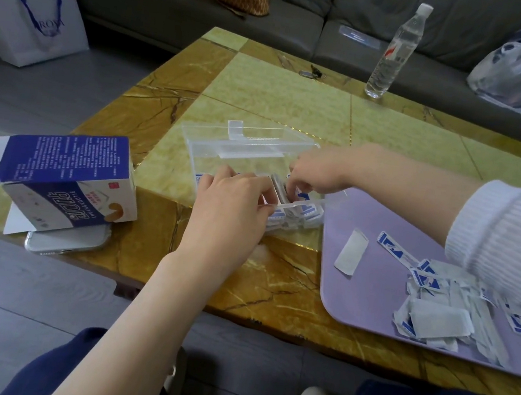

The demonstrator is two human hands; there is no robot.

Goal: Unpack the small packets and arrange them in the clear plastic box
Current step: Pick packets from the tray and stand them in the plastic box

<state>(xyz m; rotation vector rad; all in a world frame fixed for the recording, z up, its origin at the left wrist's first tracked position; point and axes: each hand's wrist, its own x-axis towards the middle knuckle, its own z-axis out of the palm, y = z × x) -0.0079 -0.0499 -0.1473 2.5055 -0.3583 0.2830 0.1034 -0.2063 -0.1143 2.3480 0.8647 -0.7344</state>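
Head view, packing step. Right grip (317, 174) reaches into the clear plastic box (249, 145) with fingers curled downward, its fingertips pinching a few upright small packets (277, 184) near the front right of the box. Left grip (236, 201) lies against the near wall with fingers curled; whether it pinches the wall or the packets behind it cannot be told. A row of blue-and-white packets already stands along the near wall, while the rear of the box is bare. The box sits open on the marbled desk (279, 102), its near right corner touching a lilac mat (357, 273). On the mat, well apart from the box, lies a loose pile of packets (435, 305) not yet arranged. To the left, a blue-and-white carton (67, 175) lies on its side, open, partly over a phone (65, 241). At the far edge stand a water bottle (393, 50) and a set of keys (312, 71). Judged stage: arranging is under way, with much of the pile left. The next move likely calls for seating the pinched packets upright against the row, the left grip bracing them against toppling, before the pile is approached.
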